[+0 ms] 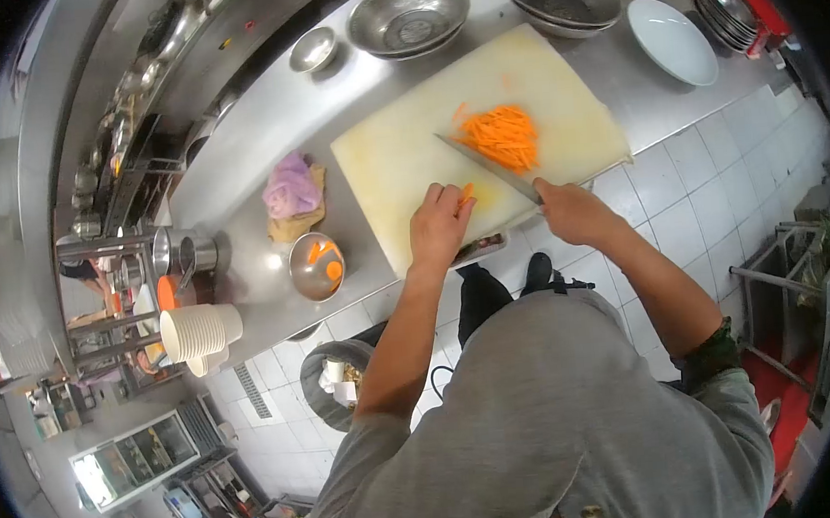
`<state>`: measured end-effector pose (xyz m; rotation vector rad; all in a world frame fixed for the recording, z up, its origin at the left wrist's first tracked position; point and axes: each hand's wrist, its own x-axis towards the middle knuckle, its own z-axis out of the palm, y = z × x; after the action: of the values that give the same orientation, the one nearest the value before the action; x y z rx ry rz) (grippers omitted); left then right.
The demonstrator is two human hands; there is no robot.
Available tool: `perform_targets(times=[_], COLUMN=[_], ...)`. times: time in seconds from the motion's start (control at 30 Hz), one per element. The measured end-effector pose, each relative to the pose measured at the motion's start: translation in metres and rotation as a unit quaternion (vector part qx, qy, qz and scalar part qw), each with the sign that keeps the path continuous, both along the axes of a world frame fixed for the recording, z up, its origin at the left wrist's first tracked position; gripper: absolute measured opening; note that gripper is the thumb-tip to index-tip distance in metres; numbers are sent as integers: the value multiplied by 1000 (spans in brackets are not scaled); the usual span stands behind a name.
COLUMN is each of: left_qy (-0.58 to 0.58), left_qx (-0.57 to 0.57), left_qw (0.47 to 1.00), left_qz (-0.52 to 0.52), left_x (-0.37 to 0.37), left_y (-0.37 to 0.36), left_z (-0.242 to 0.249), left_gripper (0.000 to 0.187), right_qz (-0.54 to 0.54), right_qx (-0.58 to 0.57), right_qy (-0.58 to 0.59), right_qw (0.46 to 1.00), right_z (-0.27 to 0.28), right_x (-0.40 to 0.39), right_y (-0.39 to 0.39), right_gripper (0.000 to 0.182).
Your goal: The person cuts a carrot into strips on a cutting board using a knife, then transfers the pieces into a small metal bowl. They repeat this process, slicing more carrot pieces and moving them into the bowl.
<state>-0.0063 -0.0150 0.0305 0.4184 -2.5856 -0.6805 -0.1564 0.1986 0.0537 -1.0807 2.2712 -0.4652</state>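
My right hand [568, 212] is closed round the handle of a kitchen knife [490, 167], its blade lying slantwise over the cutting board [398, 154] with the tip pointing away to the left. Beside the blade's far side sits a pile of orange carrot strips [503, 137]. My left hand [439, 224] rests on the near part of the board, fingers bent round a small carrot piece [467, 194] that shows at the fingertips. Left of the board, a metal bowl [315, 277] holds several carrot pieces.
A purple cloth [292, 186] lies on a tan cloth left of the board. Metal basins [408, 17] and a white plate [672, 41] stand along the back. Stacked paper-like cups [199, 334] sit at the counter's left end. A waste bin [320, 389] stands below on the tiled floor.
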Motion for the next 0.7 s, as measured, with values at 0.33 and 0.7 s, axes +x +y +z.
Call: perform_targets(times=[0.33, 0.7], left_qy=[8, 61], left_qx=[37, -13], left_qw=[998, 998], left_qz=[-43, 1], left_x=[19, 14], left_y=[3, 13], left_z=[8, -19], left_gripper=[25, 10], right_qz=[29, 70], right_qx=[-11, 30], right_qy=[63, 87], right_qw=[997, 993], right_z=[21, 55], right_x=[27, 38], right_y=[32, 37], right_gripper=[40, 43])
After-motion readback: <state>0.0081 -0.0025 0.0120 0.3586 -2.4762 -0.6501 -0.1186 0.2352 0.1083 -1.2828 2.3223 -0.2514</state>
